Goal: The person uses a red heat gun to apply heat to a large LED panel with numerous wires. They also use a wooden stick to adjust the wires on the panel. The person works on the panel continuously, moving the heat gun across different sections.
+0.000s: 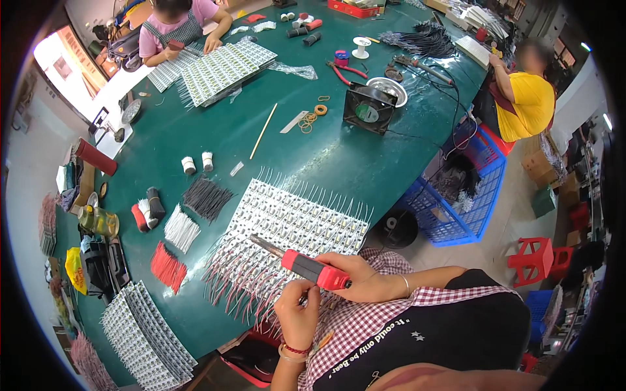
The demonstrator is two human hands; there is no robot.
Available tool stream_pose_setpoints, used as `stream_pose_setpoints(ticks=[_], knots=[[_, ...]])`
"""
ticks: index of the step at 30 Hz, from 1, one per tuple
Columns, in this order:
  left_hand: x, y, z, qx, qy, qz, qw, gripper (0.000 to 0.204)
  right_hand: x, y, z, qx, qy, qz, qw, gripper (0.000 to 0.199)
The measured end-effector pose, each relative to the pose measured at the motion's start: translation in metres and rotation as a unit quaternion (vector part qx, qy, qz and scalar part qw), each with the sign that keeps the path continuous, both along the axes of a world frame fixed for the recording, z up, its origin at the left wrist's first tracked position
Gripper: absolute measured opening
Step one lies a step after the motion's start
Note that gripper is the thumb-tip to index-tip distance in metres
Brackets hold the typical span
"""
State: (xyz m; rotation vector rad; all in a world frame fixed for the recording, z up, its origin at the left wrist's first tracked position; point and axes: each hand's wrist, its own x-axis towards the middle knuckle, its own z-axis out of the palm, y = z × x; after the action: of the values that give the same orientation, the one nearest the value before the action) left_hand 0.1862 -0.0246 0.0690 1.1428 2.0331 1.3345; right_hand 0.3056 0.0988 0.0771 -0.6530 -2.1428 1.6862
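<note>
Soldering iron (312, 267), red-handled, lies clamped in the right hand (365, 277) near the table's (326, 163) near edge, its tip over a sheet of small white modules (293, 225). Just left, the left hand (297, 313) pinches thin wires (241, 287), fingers together.

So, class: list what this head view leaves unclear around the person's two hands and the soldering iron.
- Head view: soldering iron tip contact point, too small.
- Left hand fingertips' contents, hidden by the fingers.
- LED strip panel near edge, covered by the right hand.
</note>
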Motion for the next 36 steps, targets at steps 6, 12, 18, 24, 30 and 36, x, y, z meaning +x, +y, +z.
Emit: stream_pose_setpoints(ticks=[6, 12, 18, 24, 30, 36], knots=[[-0.003, 0.002, -0.001, 0.024, 0.002, 0.014, 1.000, 0.007, 0.005, 0.003, -0.011, -0.176, -0.036, -0.010, 0.984, 0.039], [-0.002, 0.003, 0.000, 0.028, 0.004, -0.011, 1.000, 0.009, 0.008, 0.009, -0.011, -0.192, -0.041, -0.005, 0.981, 0.038], [-0.007, 0.003, -0.005, 0.049, -0.024, -0.065, 0.996, 0.014, 0.013, 0.016, -0.001, -0.252, -0.097, 0.003, 0.963, 0.024], [-0.025, -0.011, -0.012, 0.043, 0.062, -0.014, 0.997, 0.015, 0.027, 0.013, -0.011, -0.239, -0.041, -0.029, 0.970, 0.032], [-0.076, -0.024, -0.039, -0.017, 0.127, 0.072, 0.989, 0.017, 0.047, 0.030, -0.026, -0.195, 0.002, -0.025, 0.981, 0.062], [-0.079, 0.000, -0.053, 0.020, 0.292, -0.025, 0.956, 0.021, 0.062, 0.016, -0.030, -0.276, -0.027, -0.055, 0.959, 0.030]])
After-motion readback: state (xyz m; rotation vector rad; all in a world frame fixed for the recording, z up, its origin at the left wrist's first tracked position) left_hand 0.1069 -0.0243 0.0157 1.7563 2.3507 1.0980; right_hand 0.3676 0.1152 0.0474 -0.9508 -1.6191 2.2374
